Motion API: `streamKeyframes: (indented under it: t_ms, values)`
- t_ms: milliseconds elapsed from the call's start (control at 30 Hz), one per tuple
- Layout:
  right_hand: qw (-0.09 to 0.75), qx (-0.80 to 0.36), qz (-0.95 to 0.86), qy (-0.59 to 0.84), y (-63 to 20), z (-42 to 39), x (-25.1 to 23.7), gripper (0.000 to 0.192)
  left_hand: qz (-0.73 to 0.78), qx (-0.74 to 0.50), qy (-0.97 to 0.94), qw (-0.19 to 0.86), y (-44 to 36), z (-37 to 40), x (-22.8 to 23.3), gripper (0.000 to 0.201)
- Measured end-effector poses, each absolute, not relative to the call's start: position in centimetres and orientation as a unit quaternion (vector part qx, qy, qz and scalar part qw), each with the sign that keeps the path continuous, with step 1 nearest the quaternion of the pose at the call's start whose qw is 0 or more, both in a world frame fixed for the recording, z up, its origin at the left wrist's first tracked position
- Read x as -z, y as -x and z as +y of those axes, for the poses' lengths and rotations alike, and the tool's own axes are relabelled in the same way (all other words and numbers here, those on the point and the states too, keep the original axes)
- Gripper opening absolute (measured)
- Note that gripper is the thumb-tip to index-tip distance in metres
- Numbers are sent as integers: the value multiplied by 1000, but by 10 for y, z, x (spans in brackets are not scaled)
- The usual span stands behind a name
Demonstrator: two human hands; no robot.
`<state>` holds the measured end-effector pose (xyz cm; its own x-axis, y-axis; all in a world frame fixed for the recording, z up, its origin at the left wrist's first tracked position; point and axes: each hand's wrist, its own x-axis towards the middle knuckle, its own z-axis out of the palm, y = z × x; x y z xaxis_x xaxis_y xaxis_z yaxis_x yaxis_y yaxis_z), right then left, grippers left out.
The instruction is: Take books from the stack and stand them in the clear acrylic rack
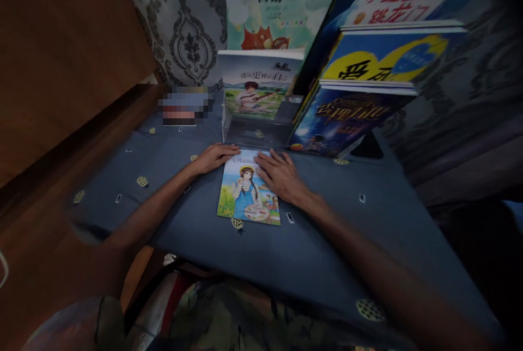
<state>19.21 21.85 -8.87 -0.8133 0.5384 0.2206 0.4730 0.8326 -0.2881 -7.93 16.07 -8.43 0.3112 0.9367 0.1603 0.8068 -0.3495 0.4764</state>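
Observation:
A thin book [247,195] with a girl in a blue dress on its cover lies flat on the blue cloth-covered table [183,231]. My left hand [214,157] rests with its fingers on the book's top left corner. My right hand [281,174] lies flat, fingers spread, over the book's upper right part. Just behind the book stands a clear acrylic book stand [253,130] holding an upright book [256,84] with a figure sitting on grass on its cover.
Several books [368,89] are stacked and lean at the right. Larger books [281,2] stand at the back against a patterned curtain [183,24]. A wooden wall and ledge [61,67] run along the left. A blurred item [186,106] lies at the back left.

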Motion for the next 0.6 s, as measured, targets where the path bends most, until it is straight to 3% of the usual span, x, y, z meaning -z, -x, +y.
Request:
streamKeyframes:
  t_ms: [167,600]
  values:
    - [128,-72,-969,199,-158,197,80,44,552,-211,-787,177,80,160,86,39]
    - [141,-173,-973,60,-167,130,84,41,550,-216,-785,185,78,157,88,40]
